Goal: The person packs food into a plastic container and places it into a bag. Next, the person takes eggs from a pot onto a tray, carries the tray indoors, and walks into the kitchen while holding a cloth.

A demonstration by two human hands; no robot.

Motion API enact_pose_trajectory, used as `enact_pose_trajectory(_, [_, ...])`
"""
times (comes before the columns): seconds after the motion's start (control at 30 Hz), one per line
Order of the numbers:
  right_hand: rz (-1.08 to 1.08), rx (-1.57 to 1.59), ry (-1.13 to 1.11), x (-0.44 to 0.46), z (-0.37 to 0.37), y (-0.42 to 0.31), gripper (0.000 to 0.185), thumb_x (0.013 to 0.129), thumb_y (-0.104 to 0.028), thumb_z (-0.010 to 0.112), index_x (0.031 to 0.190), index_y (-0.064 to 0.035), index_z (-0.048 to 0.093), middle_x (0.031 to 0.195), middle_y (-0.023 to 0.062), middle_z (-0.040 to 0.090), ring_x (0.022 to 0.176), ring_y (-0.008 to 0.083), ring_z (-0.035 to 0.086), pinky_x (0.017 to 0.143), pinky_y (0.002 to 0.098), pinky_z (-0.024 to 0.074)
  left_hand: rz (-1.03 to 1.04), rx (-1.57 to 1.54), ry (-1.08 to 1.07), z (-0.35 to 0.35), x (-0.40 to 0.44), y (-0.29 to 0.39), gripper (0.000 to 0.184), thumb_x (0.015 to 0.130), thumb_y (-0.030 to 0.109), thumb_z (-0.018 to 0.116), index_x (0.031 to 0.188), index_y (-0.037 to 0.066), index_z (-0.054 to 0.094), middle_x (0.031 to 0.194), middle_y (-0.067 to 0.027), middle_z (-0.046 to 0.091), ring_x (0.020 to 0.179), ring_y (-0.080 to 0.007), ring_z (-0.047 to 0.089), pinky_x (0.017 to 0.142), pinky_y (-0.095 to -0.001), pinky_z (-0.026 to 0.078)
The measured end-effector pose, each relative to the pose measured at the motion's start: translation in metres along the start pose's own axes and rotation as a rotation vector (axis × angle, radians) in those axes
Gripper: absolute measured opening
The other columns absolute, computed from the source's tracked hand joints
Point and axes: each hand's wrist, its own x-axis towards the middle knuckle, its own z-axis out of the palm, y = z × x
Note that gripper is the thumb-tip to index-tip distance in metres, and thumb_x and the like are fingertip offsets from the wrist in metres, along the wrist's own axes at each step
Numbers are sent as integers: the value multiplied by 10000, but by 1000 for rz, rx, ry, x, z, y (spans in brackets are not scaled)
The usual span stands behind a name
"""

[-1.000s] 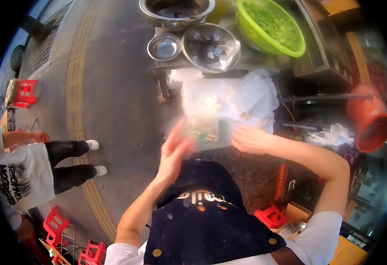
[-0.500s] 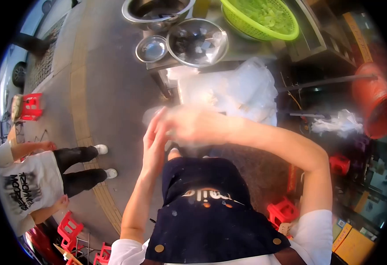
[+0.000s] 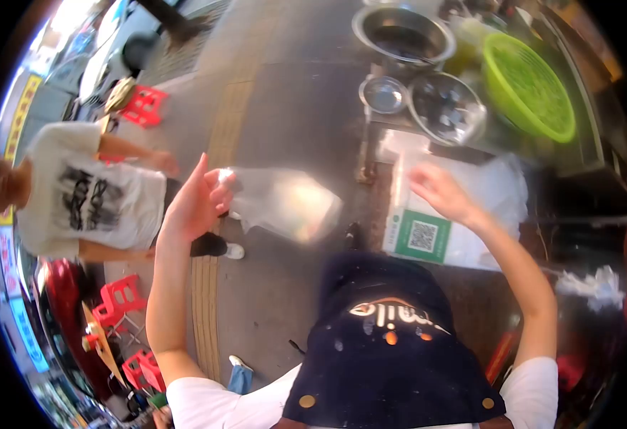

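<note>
A thin translucent plastic bag (image 3: 292, 204) with something pale inside hangs from my left hand (image 3: 200, 200), whose fingers are curled round its top. The bag stretches to the right over the pavement, toward a person in a white printed T-shirt (image 3: 99, 193) on the other side of my hand. My right hand (image 3: 438, 189) is over the white plastic bags (image 3: 489, 182), its fingers apart and slightly blurred, with nothing seen in it. Just below that hand lies a green card with a QR code (image 3: 421, 236).
A large metal pot (image 3: 406, 36), a small metal bowl (image 3: 383, 94), a larger metal bowl (image 3: 446, 107) and a green basket of greens (image 3: 528, 86) stand at the upper right. Red stools (image 3: 120, 297) are at the left. A crumpled white bag (image 3: 591, 287) lies at the right.
My left hand has swung left with the bag in it, and my right hand has come away from it toward the plastic bags. The view has turned left; the person appears nearer.
</note>
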Motion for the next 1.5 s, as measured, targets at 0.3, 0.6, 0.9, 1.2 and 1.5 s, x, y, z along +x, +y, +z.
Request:
enact_pose_trajectory(0.3, [548, 135, 31, -159, 55, 92, 192, 872, -139, 634, 1004, 1, 643, 916, 103, 696, 809, 174, 660, 712, 304, 515, 137, 203, 463, -127, 11, 33, 482, 962, 552, 437, 933, 104, 612, 614, 81, 358, 585, -64, 342, 542, -222, 253])
enact_pose_trajectory(0.6, [579, 73, 180, -162, 64, 93, 244, 876, -203, 637, 1028, -13, 633, 911, 136, 695, 834, 202, 668, 745, 336, 527, 410, 241, 389, -322, 37, 70, 419, 902, 273, 626, 1246, 46, 552, 1080, -50, 657, 699, -94, 546, 575, -222, 469])
enact_pose_trajectory(0.9, [894, 146, 448, -235, 97, 67, 226, 851, -193, 641, 995, -19, 638, 852, 141, 692, 790, 242, 679, 715, 359, 529, 473, 508, 1162, -340, 164, 14, 477, 905, 270, 623, 1314, 64, 491, 1235, -101, 572, 1031, -183, 541, 806, -264, 458])
enact_pose_trajectory(1.2, [919, 266, 637, -336, 199, 28, 229, 841, -252, 627, 945, -49, 626, 834, 146, 685, 776, 295, 664, 677, 406, 505, 784, 922, -685, 243, 70, -119, 272, 940, 110, 523, 1180, -11, 559, 1098, -101, 606, 1007, -208, 561, 877, -312, 422])
enact_pose_trajectory(1.5, [1251, 144, 1084, -610, 332, -44, 221, 880, -246, 582, 1034, -87, 578, 914, 157, 654, 883, 369, 623, 735, 474, 481, 1529, 345, -1778, 457, -281, -313, 305, 791, -146, 485, 1086, -72, 478, 886, -194, 553, 699, -273, 488, 615, -367, 396])
